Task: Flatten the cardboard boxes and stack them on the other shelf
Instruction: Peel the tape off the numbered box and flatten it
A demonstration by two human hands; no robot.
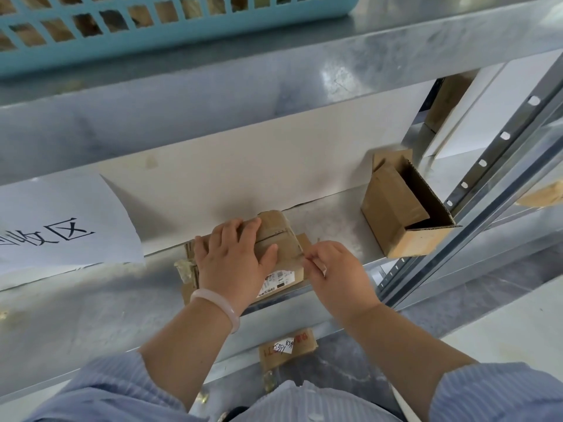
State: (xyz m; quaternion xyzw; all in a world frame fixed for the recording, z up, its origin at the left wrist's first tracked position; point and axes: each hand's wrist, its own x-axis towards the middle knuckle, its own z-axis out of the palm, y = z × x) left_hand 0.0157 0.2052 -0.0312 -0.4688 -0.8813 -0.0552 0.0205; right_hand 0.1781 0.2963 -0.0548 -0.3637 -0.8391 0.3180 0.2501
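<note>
now, both your hands are on the taped box

your left hand (234, 257) lies flat on top of the taped box (283, 239), fingers straight and slightly spread, palm pressing down. a pale bracelet (219, 303) sits on that wrist. your right hand (338, 275) is at the box's right edge, thumb and forefinger drawn narrow and pinching there, the other fingers curled in. a thin pale scrap shows under those fingers, and you cannot tell whether it is tape or paper.

the taped box sits on the metal shelf (91, 300) near its front lip, with a white printed label (275, 281) on its near face. it rests on ragged cardboard (186, 269) that sticks out at its left, with bits of tape on it.

to the right on the same shelf, well apart from your hands, an open box (393, 214) stands with its flaps loose, close to the perforated upright (487, 162). a white panel (274, 166) closes the back of the shelf. at your left a paper sign (61, 226) with black characters hangs down from the shelf above, and a blue basket (152, 25) stands on that upper shelf. lower down, between your arms, another cardboard piece (289, 348) shows with a white handwritten sticker on it.
</note>
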